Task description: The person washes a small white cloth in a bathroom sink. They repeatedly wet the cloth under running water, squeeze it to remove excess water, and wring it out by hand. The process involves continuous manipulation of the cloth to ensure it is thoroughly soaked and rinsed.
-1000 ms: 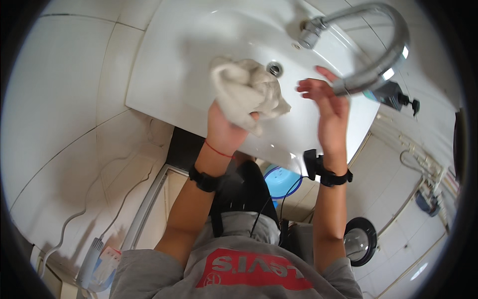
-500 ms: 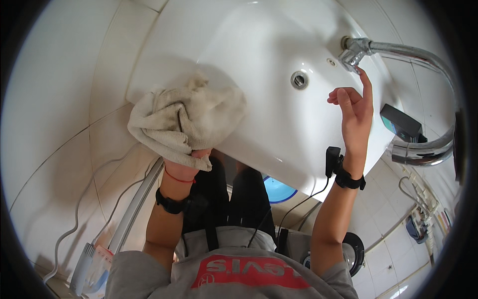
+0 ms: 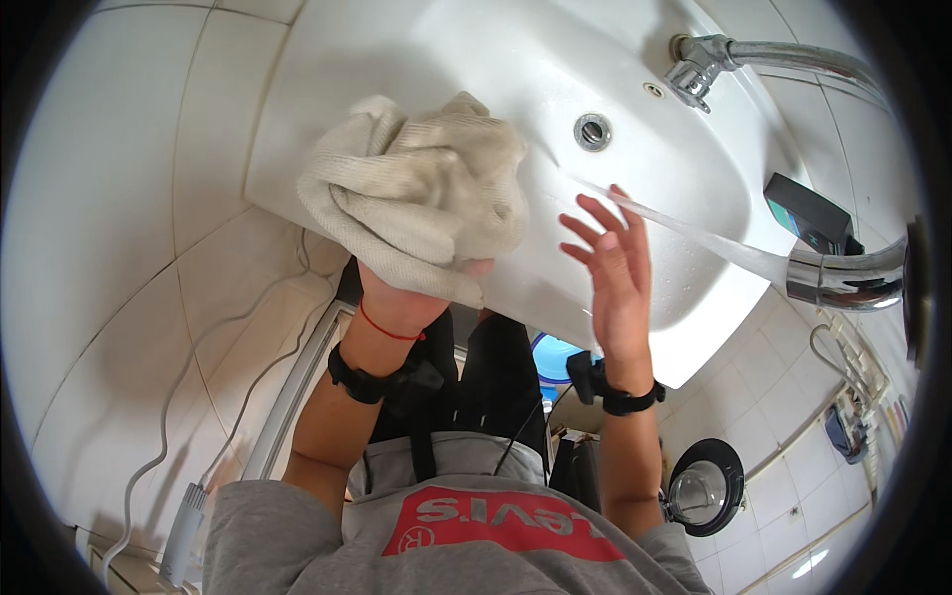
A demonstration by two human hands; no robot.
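Observation:
A crumpled cream knitted cloth [image 3: 416,188] rests in my left hand [image 3: 402,296], held up over the left side of the white sink [image 3: 466,50]. Most of those fingers are hidden beneath its folds. Water [image 3: 709,238] runs from the chrome spout [image 3: 848,283] at the right and slants into the basin. My right hand [image 3: 617,273] is empty, its fingers apart, over the basin close to the stream and to the right of the cloth. The chrome tap valve [image 3: 697,77] stands at the far right, beyond the drain [image 3: 592,132].
A dark box-shaped object [image 3: 813,213] sits on the sink's right edge, below the bent chrome pipe [image 3: 803,59]. White tiled wall [image 3: 109,178] borders the left side, with a grey cable [image 3: 164,426] along it. Under the sink shows a blue basin [image 3: 553,359].
Water now flows from the spout. My right hand has left the tap valve and come left and nearer, opening its fingers. The cloth in my left hand has moved right.

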